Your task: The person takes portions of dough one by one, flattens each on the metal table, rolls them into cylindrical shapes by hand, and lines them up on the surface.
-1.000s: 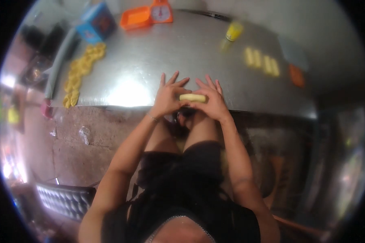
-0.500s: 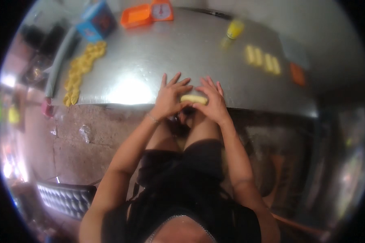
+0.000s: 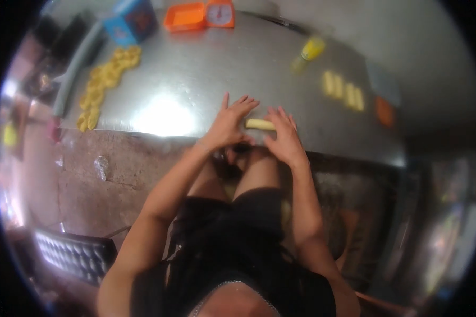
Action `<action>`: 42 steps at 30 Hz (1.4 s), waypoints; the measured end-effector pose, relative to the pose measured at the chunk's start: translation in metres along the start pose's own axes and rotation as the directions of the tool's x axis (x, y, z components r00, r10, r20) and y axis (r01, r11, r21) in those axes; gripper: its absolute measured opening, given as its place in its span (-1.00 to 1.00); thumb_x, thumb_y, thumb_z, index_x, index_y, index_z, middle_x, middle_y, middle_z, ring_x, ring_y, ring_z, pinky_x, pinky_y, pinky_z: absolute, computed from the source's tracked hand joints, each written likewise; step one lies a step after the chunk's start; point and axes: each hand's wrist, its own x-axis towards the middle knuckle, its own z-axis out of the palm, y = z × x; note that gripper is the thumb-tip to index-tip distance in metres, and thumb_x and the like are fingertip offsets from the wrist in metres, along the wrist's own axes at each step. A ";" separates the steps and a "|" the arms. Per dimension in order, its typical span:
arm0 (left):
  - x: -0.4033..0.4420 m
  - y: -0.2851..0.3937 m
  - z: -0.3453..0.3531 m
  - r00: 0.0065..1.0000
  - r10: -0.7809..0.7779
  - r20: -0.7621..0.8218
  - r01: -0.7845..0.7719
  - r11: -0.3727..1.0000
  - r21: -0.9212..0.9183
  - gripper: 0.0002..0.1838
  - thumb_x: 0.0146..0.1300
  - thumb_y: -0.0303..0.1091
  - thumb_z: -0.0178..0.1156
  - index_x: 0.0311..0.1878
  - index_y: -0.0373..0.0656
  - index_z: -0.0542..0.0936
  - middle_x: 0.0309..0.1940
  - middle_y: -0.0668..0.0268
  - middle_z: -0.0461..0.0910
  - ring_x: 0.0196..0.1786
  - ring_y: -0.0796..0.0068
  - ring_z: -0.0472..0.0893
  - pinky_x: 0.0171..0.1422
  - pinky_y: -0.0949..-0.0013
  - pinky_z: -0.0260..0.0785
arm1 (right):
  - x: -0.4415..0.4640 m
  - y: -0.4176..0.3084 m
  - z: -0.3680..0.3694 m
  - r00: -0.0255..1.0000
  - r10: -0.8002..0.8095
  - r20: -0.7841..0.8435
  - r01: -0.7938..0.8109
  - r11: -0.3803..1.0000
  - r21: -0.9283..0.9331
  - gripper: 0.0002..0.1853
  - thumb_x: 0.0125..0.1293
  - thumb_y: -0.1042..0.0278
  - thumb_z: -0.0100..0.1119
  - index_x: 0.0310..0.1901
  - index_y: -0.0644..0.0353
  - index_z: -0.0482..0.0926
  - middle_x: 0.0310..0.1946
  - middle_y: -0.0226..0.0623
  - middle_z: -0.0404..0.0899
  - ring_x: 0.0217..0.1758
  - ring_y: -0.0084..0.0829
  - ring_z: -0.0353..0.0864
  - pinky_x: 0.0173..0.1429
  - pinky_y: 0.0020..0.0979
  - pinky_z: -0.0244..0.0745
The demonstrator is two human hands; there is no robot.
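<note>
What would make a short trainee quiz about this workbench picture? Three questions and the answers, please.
1. Multiple choice: what lies between the left hand and the right hand?
a) a blue box
b) a pale roll
c) a yellow container

2. True or false: the orange tray sits beside the dial scale.

3. Count: how many pale pieces stand in the short row on the table's right side?

Key: 1. b; 2. true; 3. four.
</note>
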 end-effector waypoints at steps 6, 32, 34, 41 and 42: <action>-0.010 -0.031 -0.001 0.933 -0.280 -0.228 -0.064 0.493 -0.868 -0.12 0.30 -0.20 0.59 0.57 -0.39 0.42 0.58 0.05 0.46 0.65 0.16 0.39 0.78 0.09 0.11 | -0.022 -0.039 0.001 0.998 -0.007 -0.069 -0.002 0.993 -0.117 -0.13 0.40 0.10 0.41 0.60 0.41 0.30 0.65 0.15 0.29 0.78 0.21 0.09 0.80 0.23 -0.12; -0.013 -0.026 -0.001 0.955 -0.253 -0.154 0.080 0.721 -0.689 -0.51 0.55 -0.35 0.31 0.45 -0.32 0.57 0.50 0.10 0.57 0.70 0.13 0.34 0.76 0.08 0.16 | -0.017 -0.030 -0.001 0.976 0.077 -0.205 -0.110 0.982 -0.156 -0.06 0.39 -0.06 0.44 0.65 0.27 0.29 0.67 0.22 0.22 0.78 0.27 0.06 0.79 0.29 -0.17; -0.009 -0.020 -0.002 0.963 -0.174 -0.208 0.060 0.885 -0.462 -0.54 0.42 -0.42 0.42 0.35 -0.28 0.65 0.41 0.09 0.64 0.69 0.04 0.37 0.73 0.07 0.23 | -0.027 -0.002 -0.010 0.959 0.142 -0.247 -0.177 0.976 -0.125 -0.12 0.35 0.02 0.48 0.58 0.29 0.38 0.61 0.19 0.33 0.73 0.26 0.16 0.77 0.25 -0.08; -0.006 -0.006 -0.002 0.969 -0.044 -0.242 -0.007 0.979 -0.205 -0.49 0.24 -0.39 0.54 0.26 -0.22 0.68 0.31 0.06 0.68 0.63 -0.07 0.43 0.68 -0.02 0.33 | -0.007 -0.004 -0.009 0.988 0.013 -0.155 -0.014 1.000 -0.007 -0.34 0.16 0.37 0.58 0.34 0.23 0.65 0.39 -0.05 0.61 0.53 0.09 0.46 0.59 0.03 0.32; -0.004 -0.007 -0.003 0.981 -0.017 -0.193 -0.009 0.991 -0.133 -0.47 0.23 -0.39 0.55 0.27 -0.22 0.68 0.29 0.06 0.68 0.61 -0.07 0.45 0.66 -0.03 0.34 | 0.000 -0.005 -0.006 0.988 0.014 -0.156 -0.014 1.000 -0.001 -0.34 0.16 0.37 0.58 0.34 0.23 0.65 0.39 -0.05 0.61 0.53 0.09 0.46 0.59 0.03 0.32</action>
